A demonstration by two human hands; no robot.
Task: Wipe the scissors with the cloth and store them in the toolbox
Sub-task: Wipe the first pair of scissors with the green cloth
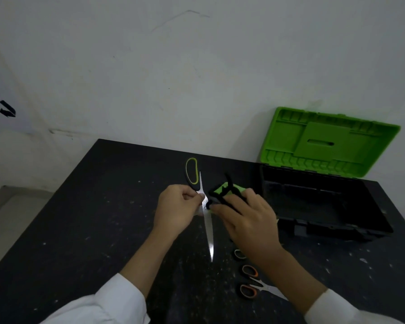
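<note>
A pair of scissors (208, 230) with black, yellow-green-edged handles is held over the black table, blade pointing toward me. My left hand (178, 206) pinches it near the pivot, just below the handle loop (191, 170). My right hand (246, 218) holds a green cloth with black edging (222, 189) against the scissors by the pivot. The toolbox (323, 206) stands open at the right, black base with an upright green lid (327, 142). Its inside looks dark.
Orange-handled scissors (255, 285) lie on the table (80, 230) near my right forearm, with another small handle loop (239, 254) just above them. A white wall rises behind the table. The table's left edge drops off to the floor.
</note>
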